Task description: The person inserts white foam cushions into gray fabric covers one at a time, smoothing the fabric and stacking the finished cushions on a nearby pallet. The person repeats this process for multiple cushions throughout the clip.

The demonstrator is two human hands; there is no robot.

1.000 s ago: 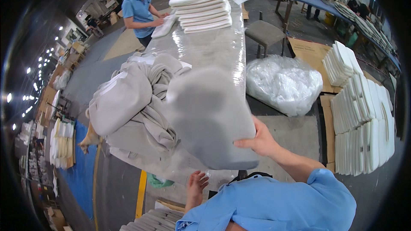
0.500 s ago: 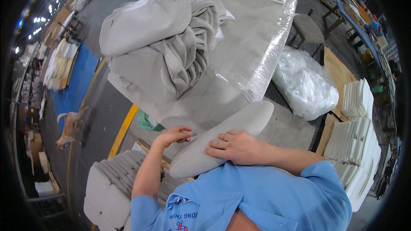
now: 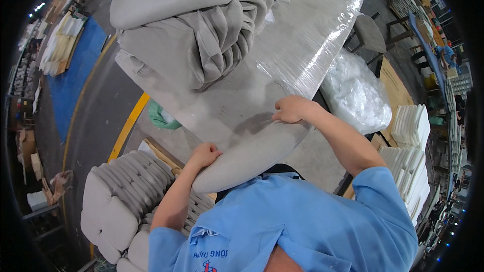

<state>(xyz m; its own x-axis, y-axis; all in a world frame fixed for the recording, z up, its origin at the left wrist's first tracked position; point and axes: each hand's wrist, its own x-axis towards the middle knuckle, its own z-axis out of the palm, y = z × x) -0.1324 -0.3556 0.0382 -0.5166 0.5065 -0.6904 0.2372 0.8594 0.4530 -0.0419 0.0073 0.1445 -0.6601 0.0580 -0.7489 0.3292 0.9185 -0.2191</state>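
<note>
A grey fabric-covered seat cushion (image 3: 247,158) rests tilted between my body and the near edge of the wrapped table. My left hand (image 3: 205,155) is closed on its upper edge near the left end, fingers curled. Farther right, my right hand (image 3: 292,109) pinches the cushion's far edge near its right end. A large heap of folded grey fabric covers (image 3: 176,45) lies on the table (image 3: 287,45) beyond my hands. The cushion's underside is hidden from view.
Grey tufted cushions (image 3: 108,201) are stacked at lower left. A clear plastic bag (image 3: 358,93) sits right of the table, near white foam pads (image 3: 403,163) and a chair (image 3: 368,32). A green bag (image 3: 162,116) lies by the table's left corner; a dog (image 3: 58,185) stands at far left.
My right hand has slid from the cushion's face to its far right edge. The cushion has tipped, showing its seam edge. The view has shifted, and the dog appears lower.
</note>
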